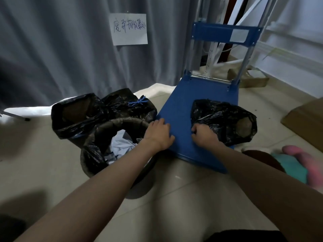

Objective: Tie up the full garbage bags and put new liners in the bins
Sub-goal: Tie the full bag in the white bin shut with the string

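Left hand (160, 132) lies flat, fingers relaxed, on the blue platform cart (181, 109) at its left edge. Right hand (203, 134) is clenched on the near edge of the black garbage bag (223, 119) sitting on the cart's right side. Lined bin (97, 137) with crumpled paper stands left, tied bags (83, 112) beyond it.

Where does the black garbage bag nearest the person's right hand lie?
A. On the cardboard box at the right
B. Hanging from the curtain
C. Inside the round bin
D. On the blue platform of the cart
D: the black garbage bag lies on the blue platform of the cart, with the right hand gripping its near edge, while the round bin stands apart on the floor.
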Available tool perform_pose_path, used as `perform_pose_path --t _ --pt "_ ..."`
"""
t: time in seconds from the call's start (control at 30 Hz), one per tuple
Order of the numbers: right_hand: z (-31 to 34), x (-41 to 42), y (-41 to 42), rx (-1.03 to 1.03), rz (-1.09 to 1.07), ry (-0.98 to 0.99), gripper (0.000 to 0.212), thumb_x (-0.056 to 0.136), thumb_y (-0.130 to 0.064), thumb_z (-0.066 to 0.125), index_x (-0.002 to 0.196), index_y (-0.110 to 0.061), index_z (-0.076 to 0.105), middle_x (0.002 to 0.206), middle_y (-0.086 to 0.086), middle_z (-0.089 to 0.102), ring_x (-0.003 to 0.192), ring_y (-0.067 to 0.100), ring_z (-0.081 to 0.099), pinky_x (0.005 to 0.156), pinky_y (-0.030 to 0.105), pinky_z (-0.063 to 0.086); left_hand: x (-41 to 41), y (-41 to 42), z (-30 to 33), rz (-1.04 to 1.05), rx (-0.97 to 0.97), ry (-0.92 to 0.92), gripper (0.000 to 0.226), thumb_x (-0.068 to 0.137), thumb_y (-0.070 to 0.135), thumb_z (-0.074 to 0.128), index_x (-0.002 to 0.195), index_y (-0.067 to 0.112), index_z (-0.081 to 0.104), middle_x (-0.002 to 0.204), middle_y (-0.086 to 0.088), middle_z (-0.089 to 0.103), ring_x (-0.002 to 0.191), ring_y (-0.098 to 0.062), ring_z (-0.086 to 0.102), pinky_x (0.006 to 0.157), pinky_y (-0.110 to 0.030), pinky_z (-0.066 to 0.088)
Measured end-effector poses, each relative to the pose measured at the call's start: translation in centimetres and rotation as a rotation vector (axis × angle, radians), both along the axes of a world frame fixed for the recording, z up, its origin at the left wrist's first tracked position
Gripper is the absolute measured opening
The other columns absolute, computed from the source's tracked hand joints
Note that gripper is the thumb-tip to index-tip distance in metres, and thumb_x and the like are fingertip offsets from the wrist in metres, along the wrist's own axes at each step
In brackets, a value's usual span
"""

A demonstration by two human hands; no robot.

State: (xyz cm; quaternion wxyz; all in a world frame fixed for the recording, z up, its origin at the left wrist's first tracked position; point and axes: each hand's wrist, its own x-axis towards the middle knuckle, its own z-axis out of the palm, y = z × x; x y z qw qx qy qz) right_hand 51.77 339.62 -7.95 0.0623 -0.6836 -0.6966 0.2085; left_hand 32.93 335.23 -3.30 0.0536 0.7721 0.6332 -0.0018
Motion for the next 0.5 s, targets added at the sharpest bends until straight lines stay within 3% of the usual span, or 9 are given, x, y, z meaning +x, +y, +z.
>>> perform_pose_path --t 0.07,0.17,0.27,0.33,0.4,0.5 --pt "-1.4 1.8 0.2 -0.049 -0.022 -0.052 0.011 0.094 -0.023 0.054 0.1 -0.014 0.055 0.113 0.013 0.053 0.102 0.035 0.059 0.089 0.043 0.051 1.2 0.4 -0.6 -0.04 -0.073 -0.003 0.045 0.096 0.042 0.048 0.131 0.014 0.055 0.133 -0.011 0.051 0.121 -0.031 0.05 0.103 -0.04 0.038" --pt "-3.8 3.8 0.3 -0.139 -0.059 -0.101 0.03 0.097 -0.024 0.053 0.124 -0.011 0.052 0.134 0.015 0.041 0.112 0.038 0.053 0.096 0.044 0.047 2.7 0.8 -1.8 -0.097 -0.144 0.047 0.037 0.096 0.038 0.048 0.121 0.015 0.06 0.128 -0.01 0.058 0.114 -0.031 0.056 0.095 -0.039 0.042" --pt "-6.1 4.9 0.4 -0.263 -0.062 -0.102 0.056 0.099 -0.019 0.053 0.148 -0.007 0.029 0.152 0.017 0.025 0.127 0.039 0.045 0.104 0.045 0.042 3.3 1.3 -3.0 -0.115 -0.195 0.143 0.035 0.094 0.04 0.049 0.118 0.016 0.06 0.124 -0.01 0.061 0.113 -0.03 0.058 0.098 -0.041 0.039" --pt "-7.1 5.1 0.5 -0.28 -0.061 -0.078 0.067 0.098 -0.016 0.056 0.154 -0.008 0.019 0.155 0.018 0.02 0.132 0.04 0.041 0.106 0.044 0.038 3.1 1.7 -3.5 -0.114 -0.199 0.219 0.037 0.094 0.039 0.05 0.12 0.015 0.059 0.126 -0.01 0.06 0.116 -0.03 0.058 0.1 -0.041 0.037" --pt "-8.0 4.9 0.6 -0.222 -0.038 -0.061 0.062 0.096 -0.012 0.058 0.15 -0.006 0.029 0.15 0.02 0.028 0.128 0.039 0.045 0.102 0.039 0.04 2.7 2.0 -3.7 -0.118 -0.179 0.282 0.035 0.094 0.037 0.052 0.12 0.013 0.058 0.127 -0.01 0.06 0.116 -0.03 0.058 0.099 -0.04 0.038" --pt "-8.6 3.5 0.5 -0.173 0.039 -0.055 0.039 0.091 -0.008 0.061 0.129 -0.002 0.054 0.131 0.018 0.053 0.116 0.034 0.054 0.093 0.033 0.045 2.0 2.1 -3.7 -0.136 -0.15 0.324 0.032 0.095 0.032 0.052 0.12 0.013 0.059 0.125 -0.01 0.061 0.114 -0.03 0.06 0.09 -0.036 0.043"
